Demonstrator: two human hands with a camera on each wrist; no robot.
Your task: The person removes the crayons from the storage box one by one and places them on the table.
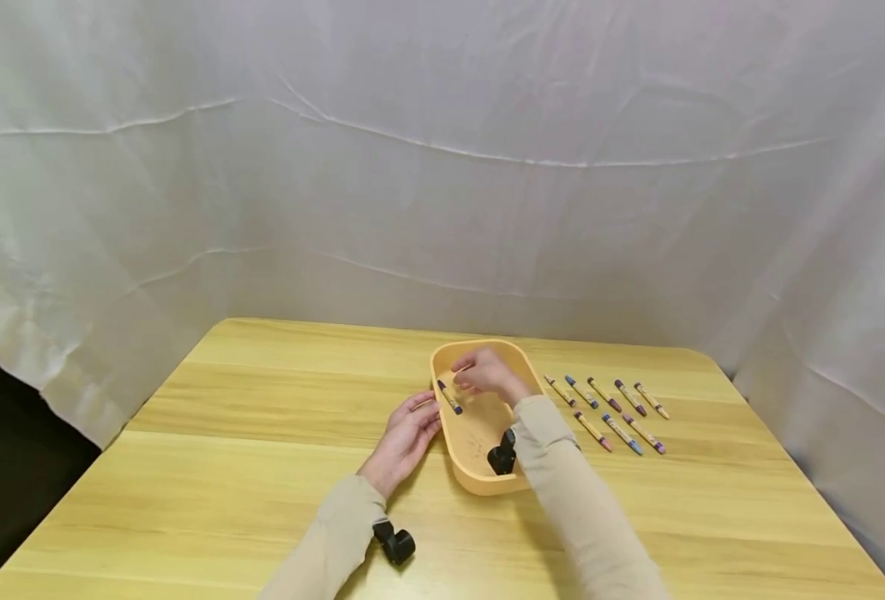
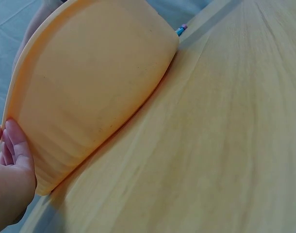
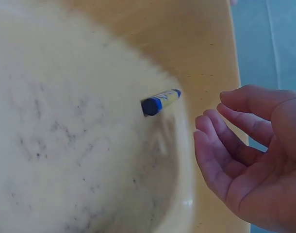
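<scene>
Right hand hovers over tray, frame centre, fingers loose, grip empty. Crayon lies against tray's left inner wall. Left hand flat on tray's outer wall, fingers straight. My read: harder push there slides tray, jolts crayon.

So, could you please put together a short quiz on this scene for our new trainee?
1. True or false: the right hand grips the dark blue crayon in the tray.
2. Which hand touches the tray's outer wall? A) left hand B) right hand C) neither
3. Where do the other crayons lie in the head view?

Key:
1. False: its fingers are relaxed and the crayon lies apart from them.
2. A.
3. On the table, to the right of the tray.
</scene>
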